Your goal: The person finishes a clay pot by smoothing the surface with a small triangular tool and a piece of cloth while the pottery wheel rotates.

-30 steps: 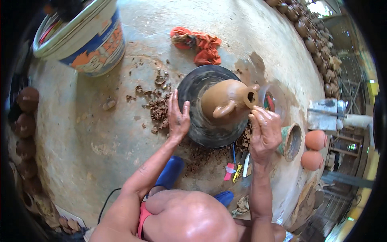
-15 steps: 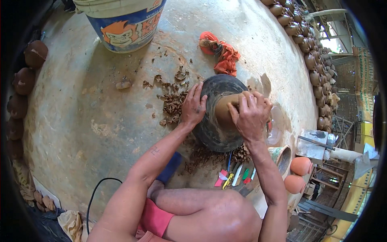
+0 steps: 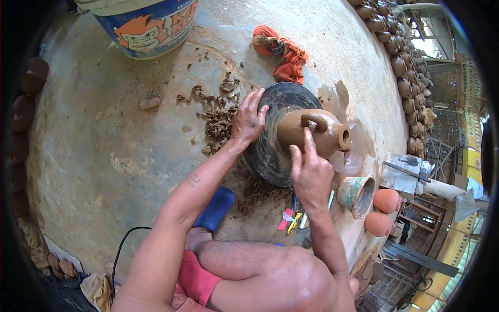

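A wet brown clay jug (image 3: pixel 292 131) stands on a dark round potter's wheel (image 3: pixel 264 167). It has a looped handle (image 3: pixel 316 120) on its side and a small spout opening. My left hand (image 3: pixel 248 120) lies with stretched fingers on the left part of the wheel's rim. It holds nothing. My right hand (image 3: pixel 313 181) is in front of the jug. Its index finger reaches out to the lower end of the handle, the thumb stands apart, and the other fingers curl in. No tool shows in it.
Clay shavings (image 3: pixel 221 122) lie left of the wheel. An orange cloth bundle (image 3: pixel 283 54) and a bucket (image 3: pixel 148 31) are beyond it. To the right are a clear bowl (image 3: pixel 354 156), a green-stained pot (image 3: pixel 356 196) and orange pots (image 3: pixel 378 223). Small tools (image 3: pixel 294 221) lie near my knee.
My right hand has come off the jug's top and drawn back, so the handle and spout now show. Its index finger is now at the handle. The left hand stays on the wheel.
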A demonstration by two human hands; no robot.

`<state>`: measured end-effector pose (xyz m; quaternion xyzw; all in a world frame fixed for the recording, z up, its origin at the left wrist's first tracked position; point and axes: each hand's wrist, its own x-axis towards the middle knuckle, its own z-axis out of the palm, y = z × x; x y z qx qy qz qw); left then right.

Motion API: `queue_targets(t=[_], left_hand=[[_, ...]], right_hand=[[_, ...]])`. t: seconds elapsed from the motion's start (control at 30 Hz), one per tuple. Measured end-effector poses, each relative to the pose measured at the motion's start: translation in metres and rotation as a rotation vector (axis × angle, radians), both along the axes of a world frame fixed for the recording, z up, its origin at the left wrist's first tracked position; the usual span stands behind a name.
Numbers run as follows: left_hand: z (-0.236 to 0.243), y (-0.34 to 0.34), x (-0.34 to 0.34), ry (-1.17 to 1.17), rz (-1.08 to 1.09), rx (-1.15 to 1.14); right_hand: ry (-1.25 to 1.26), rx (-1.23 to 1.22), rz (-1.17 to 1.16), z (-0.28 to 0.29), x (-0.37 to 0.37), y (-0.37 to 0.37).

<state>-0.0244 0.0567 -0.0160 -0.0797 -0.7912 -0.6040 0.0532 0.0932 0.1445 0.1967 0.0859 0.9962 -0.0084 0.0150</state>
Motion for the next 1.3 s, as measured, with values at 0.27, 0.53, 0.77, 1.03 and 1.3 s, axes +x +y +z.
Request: queue_targets(t=[0.27,0.53,0.77,1.03,1.3], left_hand=[[0.006,-0.001,0.014,-0.016,0.060,-0.004],[0.005,-0.002,0.018,-0.043,0.060,-0.011],[0.004,-0.002,0.017,-0.064,0.061,-0.025],[0.004,0.000,0.013,-0.059,0.072,-0.020],[0.004,-0.005,0.009,-0.058,0.050,-0.004]], right_hand=[[0.159,-0.298,-0.239,-0.071,-0.005,-0.009],[0.291,-0.584,-0.316,-0.081,-0.003,-0.018],[0.325,-0.678,-0.292,-0.092,0.004,-0.021],[0.301,-0.610,-0.331,-0.094,0.011,-0.027],[0.523,-0.011,0.187,0.007,-0.028,0.014]])
